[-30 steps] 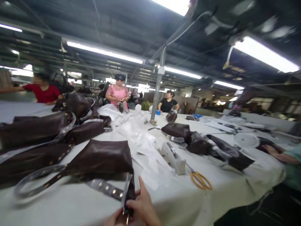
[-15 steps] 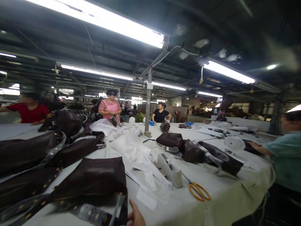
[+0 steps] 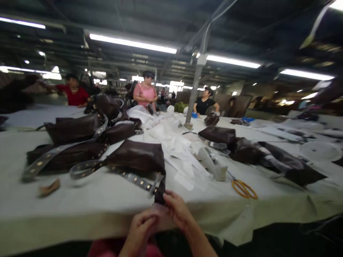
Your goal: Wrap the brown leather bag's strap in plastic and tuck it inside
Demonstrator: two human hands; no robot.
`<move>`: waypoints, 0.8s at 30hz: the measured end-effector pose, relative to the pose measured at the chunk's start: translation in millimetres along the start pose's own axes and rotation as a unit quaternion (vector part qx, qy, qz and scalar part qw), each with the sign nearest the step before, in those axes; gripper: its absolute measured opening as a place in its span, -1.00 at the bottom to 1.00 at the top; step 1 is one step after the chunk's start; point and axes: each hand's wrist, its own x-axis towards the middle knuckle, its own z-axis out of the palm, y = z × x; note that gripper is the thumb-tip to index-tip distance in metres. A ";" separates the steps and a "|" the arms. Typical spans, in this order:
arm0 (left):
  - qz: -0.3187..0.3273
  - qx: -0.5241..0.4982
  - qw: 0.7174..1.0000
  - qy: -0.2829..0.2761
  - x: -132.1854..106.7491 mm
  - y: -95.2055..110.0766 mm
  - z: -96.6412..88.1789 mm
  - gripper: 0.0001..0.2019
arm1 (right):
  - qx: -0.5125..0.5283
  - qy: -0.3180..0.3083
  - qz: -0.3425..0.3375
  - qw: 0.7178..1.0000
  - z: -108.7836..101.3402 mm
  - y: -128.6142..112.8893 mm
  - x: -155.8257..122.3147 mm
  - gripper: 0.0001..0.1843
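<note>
At the table's front edge my right hand (image 3: 178,208) pinches the end of a dark brown leather strap (image 3: 160,197). Close beside it, my left hand (image 3: 142,225) has its fingers closed on a piece of clear plastic film (image 3: 160,211) that stretches between both hands. The strap leads up to a dark brown leather bag (image 3: 136,157) lying just beyond my hands. A second strap (image 3: 138,181), studded and covered in clear plastic, lies in front of that bag.
More brown bags (image 3: 77,128) are heaped to the left, others (image 3: 246,151) to the right. Loose white paper (image 3: 184,171), a tape dispenser (image 3: 213,164) and orange-handled scissors (image 3: 244,189) lie right of centre. A metal post (image 3: 196,89) rises from the table; several co-workers stand around it.
The view has tilted down and swung left. Both hands are now together on the strap and film; before, only one hand showed, beside the bag. The right-hand co-worker has left view.
</note>
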 end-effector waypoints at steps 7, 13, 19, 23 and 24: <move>0.016 -0.031 0.999 0.035 -11.7 -12.6 5.5 -0.71 | 0.049 -0.072 0.109 0.990 -9.7 10.4 -10.6 -0.55; 0.076 0.073 0.994 0.007 -12.1 -2.5 4.5 -0.72 | 0.035 -0.100 0.111 0.988 -12.8 6.4 -3.6 -0.61; 0.004 0.025 0.996 0.091 -15.4 -4.7 -2.0 -0.77 | -0.060 -0.129 0.106 0.984 -17.4 2.0 -10.2 -0.61; -0.045 -0.058 0.980 0.187 -21.3 -4.6 -5.9 -0.75 | -0.055 -0.111 0.096 0.988 -23.8 -0.7 -14.3 -0.64; -0.058 -0.075 0.977 0.193 -22.6 -3.6 -6.0 -0.72 | -0.047 -0.108 0.100 0.988 -24.7 -2.6 -15.4 -0.64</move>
